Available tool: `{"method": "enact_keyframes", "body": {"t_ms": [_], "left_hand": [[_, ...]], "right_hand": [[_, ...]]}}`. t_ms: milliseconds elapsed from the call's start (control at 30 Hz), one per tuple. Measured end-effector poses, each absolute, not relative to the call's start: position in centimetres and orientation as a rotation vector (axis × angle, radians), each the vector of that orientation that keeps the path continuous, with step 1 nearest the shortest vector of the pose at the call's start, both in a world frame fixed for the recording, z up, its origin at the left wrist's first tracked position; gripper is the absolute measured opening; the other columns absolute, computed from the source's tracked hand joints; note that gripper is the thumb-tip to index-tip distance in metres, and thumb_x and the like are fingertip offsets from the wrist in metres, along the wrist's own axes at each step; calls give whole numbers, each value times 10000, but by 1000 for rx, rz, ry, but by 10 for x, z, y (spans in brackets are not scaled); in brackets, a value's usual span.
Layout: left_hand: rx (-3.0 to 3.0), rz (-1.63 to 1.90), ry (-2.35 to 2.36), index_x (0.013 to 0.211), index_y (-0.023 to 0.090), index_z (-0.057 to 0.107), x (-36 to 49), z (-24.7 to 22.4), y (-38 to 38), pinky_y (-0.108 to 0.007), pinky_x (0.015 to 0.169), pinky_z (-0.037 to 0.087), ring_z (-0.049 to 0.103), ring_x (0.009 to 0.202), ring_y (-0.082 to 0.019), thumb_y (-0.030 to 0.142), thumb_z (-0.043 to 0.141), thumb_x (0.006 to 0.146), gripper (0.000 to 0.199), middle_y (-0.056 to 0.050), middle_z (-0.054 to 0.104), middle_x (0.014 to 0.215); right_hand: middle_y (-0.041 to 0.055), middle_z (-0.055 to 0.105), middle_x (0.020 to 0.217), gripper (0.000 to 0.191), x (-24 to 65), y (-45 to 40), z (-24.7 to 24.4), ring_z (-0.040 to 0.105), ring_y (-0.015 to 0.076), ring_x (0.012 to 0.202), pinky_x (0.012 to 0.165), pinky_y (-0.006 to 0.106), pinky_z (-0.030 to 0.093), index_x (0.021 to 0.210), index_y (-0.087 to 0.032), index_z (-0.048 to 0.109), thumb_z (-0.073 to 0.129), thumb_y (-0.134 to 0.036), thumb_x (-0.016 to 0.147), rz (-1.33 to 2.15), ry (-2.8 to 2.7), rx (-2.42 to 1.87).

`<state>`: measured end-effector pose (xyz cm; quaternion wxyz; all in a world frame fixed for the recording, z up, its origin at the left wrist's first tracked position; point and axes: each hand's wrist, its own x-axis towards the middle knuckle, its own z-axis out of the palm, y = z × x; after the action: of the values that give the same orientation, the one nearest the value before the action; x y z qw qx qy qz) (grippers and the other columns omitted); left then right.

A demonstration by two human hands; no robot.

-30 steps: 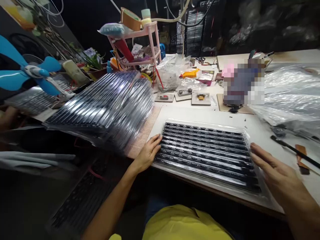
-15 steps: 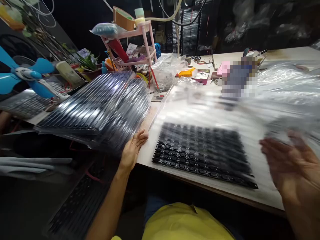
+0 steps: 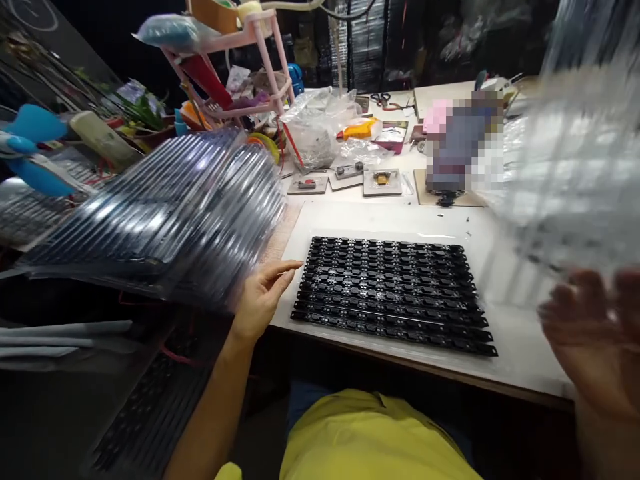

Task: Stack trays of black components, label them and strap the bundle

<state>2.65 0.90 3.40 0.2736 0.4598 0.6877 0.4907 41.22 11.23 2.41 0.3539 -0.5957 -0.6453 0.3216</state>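
Several black circuit board strips (image 3: 390, 287) lie side by side in rows on the white table, with small parts along them. My left hand (image 3: 257, 297) is beside their left ends, thumb and forefinger stretched out, slightly apart, with nothing between them. At the right, my right hand (image 3: 590, 333) is raised and blurred. It grips the lower edge of a clear ribbed plastic tray (image 3: 580, 167), which stands tilted up, smeared by motion. How the fingertips meet the tray is partly hidden.
A stack of clear ribbed trays (image 3: 150, 207) leans at the left. Behind are a pink rack (image 3: 270, 60), plastic bags (image 3: 315, 127), small jigs (image 3: 383, 181), scissors (image 3: 381, 99) and a partly blurred-out device (image 3: 450, 160). A blue fan (image 3: 35, 153) stands far left.
The clear tray has gone up and right from over the board strips, which now show uncovered. My right hand has moved with it. My left thumb and forefinger have come closer together.
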Motion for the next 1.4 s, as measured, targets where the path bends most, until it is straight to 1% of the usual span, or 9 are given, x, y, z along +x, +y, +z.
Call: {"method": "enact_keyframes", "body": {"t_ms": [100,233,500,667,833,1000,1167,1333,1400], "left_hand": [[1161,1383,1545,1036,184,680,61,55,34,-347,946,470,619,1008,-195,286,634,816,247,-55,692,1038],[1040,1261,1113,1280,258,487,114,79,73,-360,835,538,623,1021,-218,315,695,764,559,-67,620,1187],[1047,1325,1027,887,199,522,122,114,106,-320,679,558,689,839,-201,324,623,828,172,-21,698,857],[1187,1235,1071,877,180,592,93,138,106,-327,651,528,688,784,-220,241,605,841,72,-46,689,796],[1109,1406,920,1089,199,558,114,139,111,-306,822,496,637,947,-146,300,543,896,219,-7,695,947],[1223,1253,999,913,154,573,141,124,105,-331,702,532,684,769,-192,283,685,775,220,-38,699,818],[1211,1467,1213,911,178,549,96,123,95,-278,602,518,678,664,-172,293,710,743,259,4,685,689],[1134,1411,1410,1070,169,606,37,110,59,-267,652,504,635,616,-132,345,716,730,398,15,673,645],[1071,1356,1485,1144,164,596,26,95,40,-245,640,481,604,600,-115,383,710,730,482,17,653,627]], "right_hand": [[46,282,1510,612,382,118,39,386,306,1307,1036,553,388,1478,-379,-24,212,-348,915,1273,-1447,-1177],[64,386,1449,550,339,125,49,446,263,1272,975,571,434,1465,-394,14,197,-308,953,1303,-1618,-947],[62,488,1352,452,346,130,77,496,219,1216,935,489,481,1339,-301,384,147,-416,972,1357,-1535,-819],[10,682,907,244,382,146,99,657,167,813,748,349,558,1084,-243,605,588,-275,843,1332,-1440,-836],[-30,664,790,116,351,137,115,668,154,746,715,349,576,818,-225,586,681,-202,755,1325,-1382,-746],[-57,663,843,98,321,132,115,672,135,835,800,348,550,831,-224,567,646,-197,779,1347,-1335,-751],[-40,701,866,48,357,147,122,673,163,902,851,365,514,820,-221,591,555,-212,850,1377,-1165,-803],[37,711,834,27,393,145,112,684,189,834,749,356,546,825,-236,654,631,-238,812,1289,-1238,-1074],[68,715,802,180,398,135,95,686,210,726,644,344,562,888,-238,666,718,-283,721,1395,-1316,-1181]]}}
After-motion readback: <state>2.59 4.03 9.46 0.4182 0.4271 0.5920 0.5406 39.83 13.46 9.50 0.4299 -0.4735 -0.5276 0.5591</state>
